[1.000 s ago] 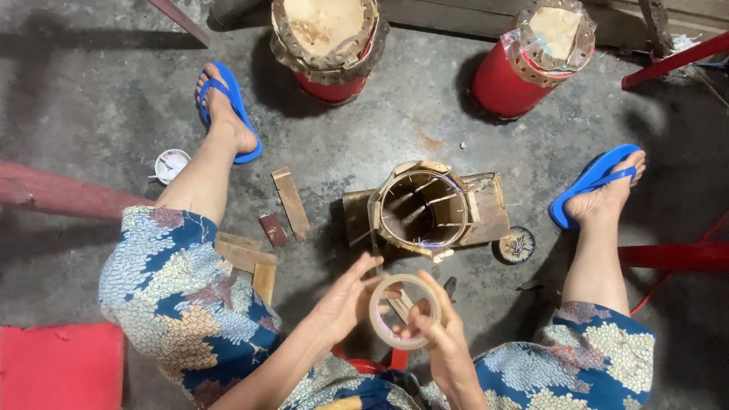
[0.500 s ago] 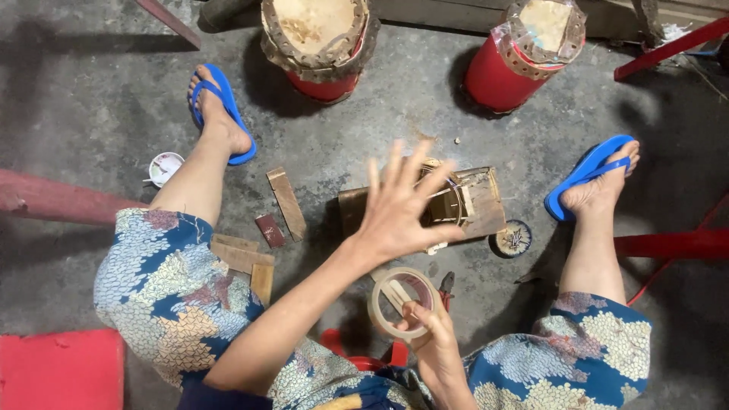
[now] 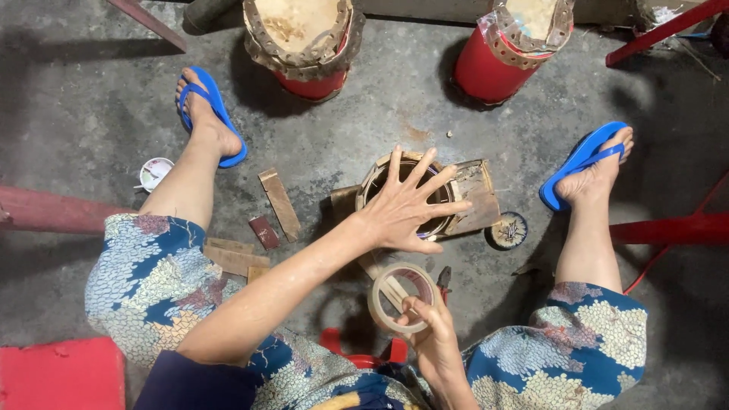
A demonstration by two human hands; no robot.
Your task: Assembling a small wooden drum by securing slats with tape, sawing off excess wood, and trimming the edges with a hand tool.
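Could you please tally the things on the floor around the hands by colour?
Red drums: 2
Blue sandals: 2
Brown wooden strips: 3
Tan tape ring: 1
Total: 8

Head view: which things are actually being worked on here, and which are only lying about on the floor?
In use:
- tape roll, held by the right hand
- round wooden frame on its block, under the spread left hand

Lying about:
- two red drums at the top
- wooden strips
- small white dish
- small round tin
- red stool
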